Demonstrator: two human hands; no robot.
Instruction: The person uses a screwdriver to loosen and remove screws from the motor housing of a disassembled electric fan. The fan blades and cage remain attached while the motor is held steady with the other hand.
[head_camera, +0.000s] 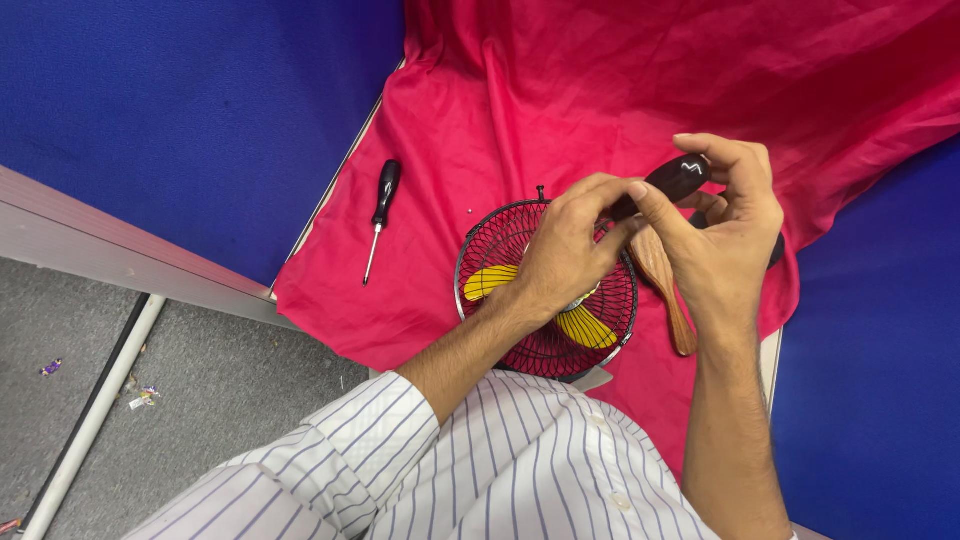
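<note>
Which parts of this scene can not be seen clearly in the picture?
Head view:
- Fan centre: hidden by the left hand.
- Dark rounded handle: its lower part hidden by the right hand.
- Wooden piece: top hidden under both hands.
- Tiny speck near the screwdriver: too small to identify.

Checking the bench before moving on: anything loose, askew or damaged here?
One loose bit: a tiny pale speck, maybe a screw, lies on the red cloth between the screwdriver and the small fan. The cloth is rumpled. No damage visible.
</note>
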